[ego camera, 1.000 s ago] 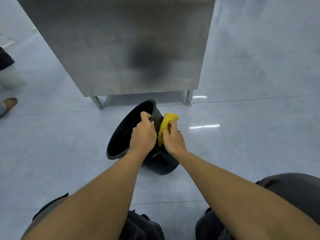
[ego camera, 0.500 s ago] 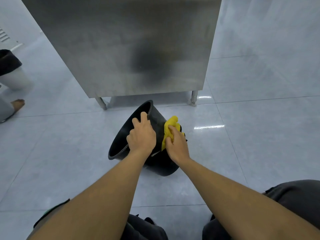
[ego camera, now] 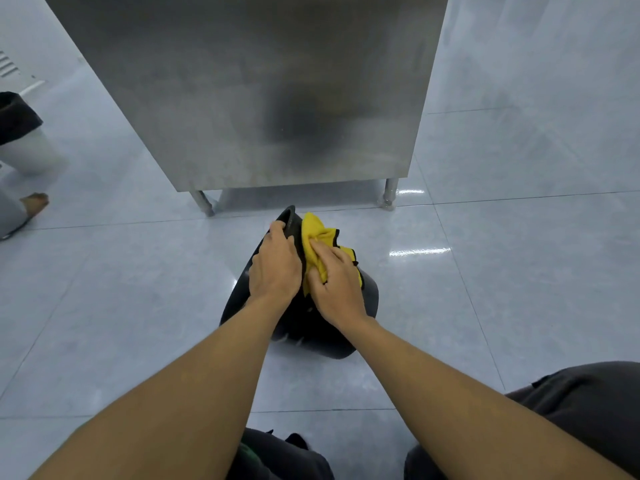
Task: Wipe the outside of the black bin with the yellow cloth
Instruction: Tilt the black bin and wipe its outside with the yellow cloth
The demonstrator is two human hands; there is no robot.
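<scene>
The black bin (ego camera: pixel 304 327) lies tilted on the tiled floor, with its mouth facing left and away from me. My left hand (ego camera: pixel 275 268) grips its upper rim, fingers curled over the edge. The yellow cloth (ego camera: pixel 317 237), edged in black, is pressed flat against the bin's outer wall under my right hand (ego camera: pixel 334 280). Most of the bin's upper side is hidden by both hands.
A stainless steel cabinet (ego camera: pixel 263 91) on short legs (ego camera: pixel 389 195) stands just behind the bin. Glossy grey floor tiles (ego camera: pixel 519 271) spread all around. At the far left edge are another person's foot (ego camera: pixel 34 202) and a dark-topped white bin (ego camera: pixel 24 140). My knees sit at the bottom.
The bin has turned so its mouth shows much less. My right hand has slid the cloth down and back up along the outer wall, toward the rim. My left hand keeps its hold.
</scene>
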